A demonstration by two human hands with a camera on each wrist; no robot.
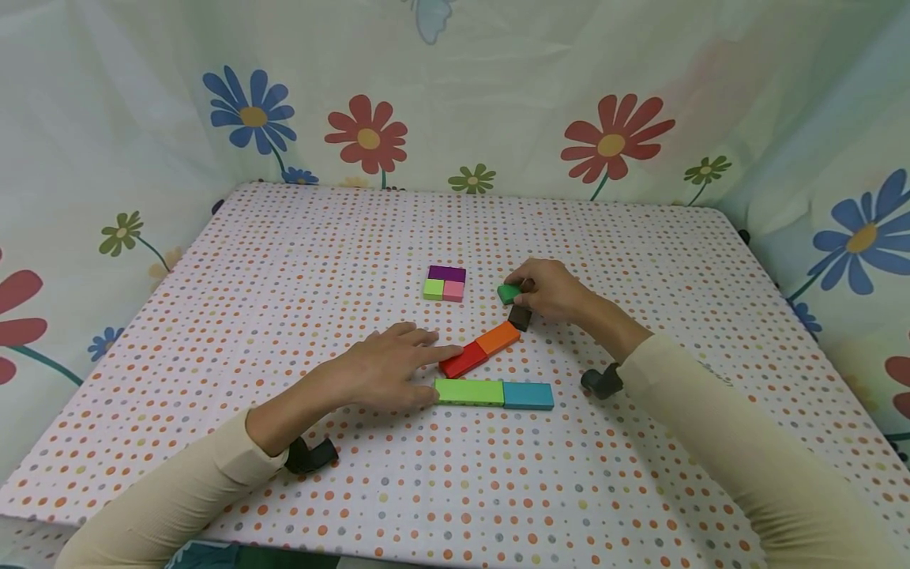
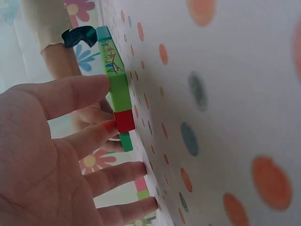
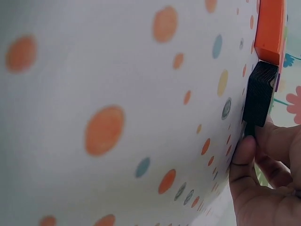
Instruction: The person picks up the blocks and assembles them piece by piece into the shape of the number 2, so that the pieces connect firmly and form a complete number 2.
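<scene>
My left hand (image 1: pixel 384 367) lies flat, fingers straight, touching the long red block (image 1: pixel 464 359) to keep it steady — my right hand (image 1: pixel 550 289) pinches the small black block (image 1: pixel 520 317) at the orange block's (image 1: pixel 498 337) end.

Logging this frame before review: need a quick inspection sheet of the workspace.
Surface: table under a dotted white cloth, flat.
Job's things: red and orange bars end to end; light green and teal bars in a row; small black block; dark green piece.
Clutter: square of purple, green and pink blocks, set apart.
Hands: left hand with straight fingers touching the red bar; right hand pinching the black block.
Cables: nothing seen.
Surroundings: flowered fabric backdrop.
</scene>
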